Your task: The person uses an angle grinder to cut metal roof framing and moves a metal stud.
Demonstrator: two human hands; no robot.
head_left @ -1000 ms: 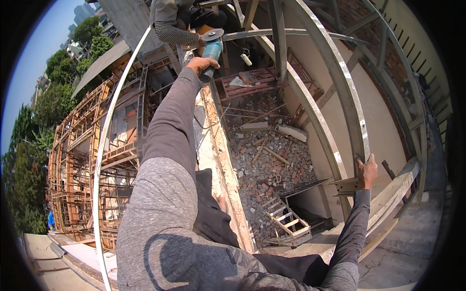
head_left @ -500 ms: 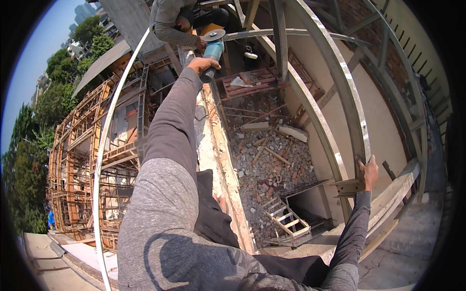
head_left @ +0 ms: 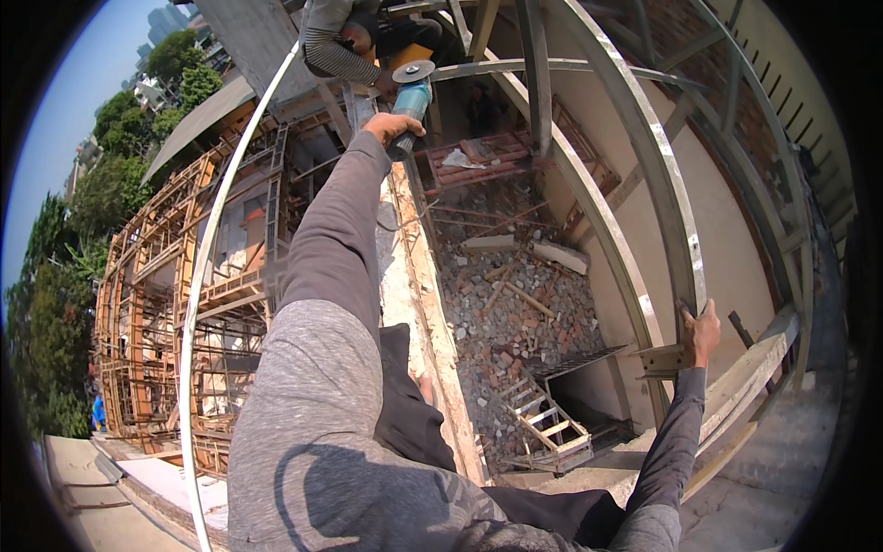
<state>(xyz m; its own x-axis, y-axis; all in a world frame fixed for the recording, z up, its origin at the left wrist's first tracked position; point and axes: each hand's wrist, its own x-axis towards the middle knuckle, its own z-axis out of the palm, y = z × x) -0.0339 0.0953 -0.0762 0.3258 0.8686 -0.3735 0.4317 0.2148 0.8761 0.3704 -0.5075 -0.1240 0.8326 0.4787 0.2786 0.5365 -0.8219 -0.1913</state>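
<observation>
The angle grinder (head_left: 411,92) is gripped by the left hand (head_left: 391,126), fingers wrapped around its body; a steel beam (head_left: 664,198) is clasped by the right hand (head_left: 704,331).

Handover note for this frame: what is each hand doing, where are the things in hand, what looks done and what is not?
Left hand: stretched up and forward, gripping the body of a blue angle grinder, disc end up.
A second person's hand sits right beside the grinder; contact cannot be told.
Right hand: clamped on the curved steel frame member, by a small bracket.
Done: grinder raised to the other person's level.
Left: your hand is on the grinder; it has not been let go.
</observation>
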